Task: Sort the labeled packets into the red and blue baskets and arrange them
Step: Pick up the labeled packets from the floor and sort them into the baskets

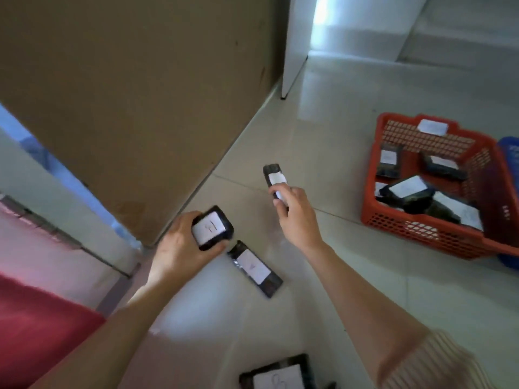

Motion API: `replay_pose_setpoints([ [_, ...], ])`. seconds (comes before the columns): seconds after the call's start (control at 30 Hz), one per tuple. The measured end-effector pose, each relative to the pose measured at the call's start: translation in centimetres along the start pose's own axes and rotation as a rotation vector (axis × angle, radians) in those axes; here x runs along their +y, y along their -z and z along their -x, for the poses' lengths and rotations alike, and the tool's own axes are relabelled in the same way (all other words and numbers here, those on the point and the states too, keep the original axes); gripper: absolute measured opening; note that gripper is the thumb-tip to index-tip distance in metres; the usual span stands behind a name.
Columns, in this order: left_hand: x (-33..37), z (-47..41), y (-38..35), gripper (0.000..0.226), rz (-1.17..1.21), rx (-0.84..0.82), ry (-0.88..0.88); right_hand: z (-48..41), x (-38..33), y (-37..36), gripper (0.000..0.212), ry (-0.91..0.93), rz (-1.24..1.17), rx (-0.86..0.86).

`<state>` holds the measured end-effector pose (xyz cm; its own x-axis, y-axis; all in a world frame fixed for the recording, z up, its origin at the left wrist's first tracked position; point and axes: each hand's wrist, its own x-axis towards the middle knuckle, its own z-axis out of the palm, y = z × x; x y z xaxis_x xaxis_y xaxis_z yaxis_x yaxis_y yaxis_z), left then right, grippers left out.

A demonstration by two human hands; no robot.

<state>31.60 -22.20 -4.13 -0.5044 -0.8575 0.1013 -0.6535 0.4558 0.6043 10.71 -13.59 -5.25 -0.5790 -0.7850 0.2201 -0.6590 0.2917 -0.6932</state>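
The left hand (pixel 179 242) is gripping a black white-labelled packet (pixel 212 227); the right hand (pixel 295 211) is pinching a slimmer black packet (pixel 274 179) above the pale tiled floor (pixel 323 136), the red plastic basket (pixel 421 228) sitting off to its right.

I am looking into a room of a home, down at its floor. Glossy pale tiles (pixel 323 122) lie beneath the packet (pixel 212 227) my left hand (pixel 179 242) grips. Just beyond that grip rises a big cardboard box (pixel 140 94). Beyond the second packet (pixel 273 176) in my right hand (pixel 295 217) stands a white cabinet (pixel 297 43) on a dark foot, and farther right, blurred, perhaps a pale sofa (pixel 449 37).
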Motion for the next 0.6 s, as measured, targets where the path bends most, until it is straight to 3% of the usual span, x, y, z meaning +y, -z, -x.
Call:
replay_pose_setpoints([
  [0.07,3.5,0.0,-0.8,0.069,0.063,0.086,0.01,0.3,0.2,3.3,0.029,-0.02,-0.074,0.145],
  [0.3,19.6,0.1,-9.2,0.068,0.267,0.078,-0.256,1.9,7.1,18.9,0.035,-0.211,-0.075,0.468],
  [0.47,30.4,-1.4,-16.1,0.072,0.168,0.03,-0.434,4.3,14.8,29.4,0.032,-0.347,0.027,0.555],
  [0.6,36.6,-3.6,-20.6,0.076,0.085,-0.118,-0.425,5.5,20.5,34.1,0.034,-0.407,0.118,0.552],
])
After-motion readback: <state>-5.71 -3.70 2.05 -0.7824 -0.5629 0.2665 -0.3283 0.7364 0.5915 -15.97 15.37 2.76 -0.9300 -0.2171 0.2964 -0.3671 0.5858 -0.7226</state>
